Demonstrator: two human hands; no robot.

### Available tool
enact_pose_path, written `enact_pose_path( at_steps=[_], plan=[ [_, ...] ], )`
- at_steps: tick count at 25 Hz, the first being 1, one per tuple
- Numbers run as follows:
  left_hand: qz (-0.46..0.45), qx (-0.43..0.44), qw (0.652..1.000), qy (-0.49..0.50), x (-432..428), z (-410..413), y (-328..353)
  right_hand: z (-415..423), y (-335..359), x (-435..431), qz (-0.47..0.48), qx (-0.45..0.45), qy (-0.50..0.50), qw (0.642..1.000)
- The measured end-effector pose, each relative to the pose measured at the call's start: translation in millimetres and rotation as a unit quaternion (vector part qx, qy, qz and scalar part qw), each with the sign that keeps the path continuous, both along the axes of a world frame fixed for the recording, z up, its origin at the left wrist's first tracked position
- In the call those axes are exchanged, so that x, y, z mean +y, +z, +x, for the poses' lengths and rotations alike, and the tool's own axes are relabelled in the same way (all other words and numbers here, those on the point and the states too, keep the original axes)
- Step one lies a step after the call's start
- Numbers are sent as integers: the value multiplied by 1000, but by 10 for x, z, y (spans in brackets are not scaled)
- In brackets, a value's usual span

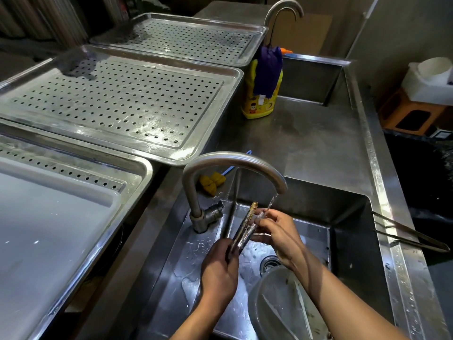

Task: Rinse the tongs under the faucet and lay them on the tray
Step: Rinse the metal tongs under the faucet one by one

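The left hand (218, 273) is gripping the tongs (245, 229) by the handle; the right hand's (279, 231) fingers are pinching the tips. Wet steel, stiff, likely slippery.

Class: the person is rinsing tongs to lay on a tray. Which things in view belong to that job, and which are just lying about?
Belong to the job:
tongs, in left hand and right hand
running faucet
sink
perforated tray

Just lying about:
yellow bottle
yellow brush
second tongs on the sink's edge
clear container
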State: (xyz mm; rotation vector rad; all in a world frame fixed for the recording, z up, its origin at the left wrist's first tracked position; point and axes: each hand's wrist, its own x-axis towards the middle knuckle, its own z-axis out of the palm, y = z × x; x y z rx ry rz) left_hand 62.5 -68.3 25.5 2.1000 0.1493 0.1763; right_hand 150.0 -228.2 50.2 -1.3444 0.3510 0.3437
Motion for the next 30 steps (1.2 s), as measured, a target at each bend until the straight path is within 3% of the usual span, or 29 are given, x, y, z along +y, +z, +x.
enact_pose_path(
  at_steps=[17,20,24,25,27,30],
  plan=[
    [58,-2,998,21,64,-65,15,-62,-81,-10,40,-3,24,999],
    [111,-24,994,1,53,-56,81,-60,-71,15,-74,12,-2,997],
    [139,-26,990,5,49,-66,123,-88,-85,-2,-286,-14,21,958],
    [143,-18,989,12,62,-71,117,-88,-87,-2,-283,-16,32,958],
    [141,3,990,18,85,-74,87,-62,-82,1,-188,-2,29,982],
    [10,49,999,15,38,-11,68,23,-12,-3,-29,42,-4,999]
  ],
)
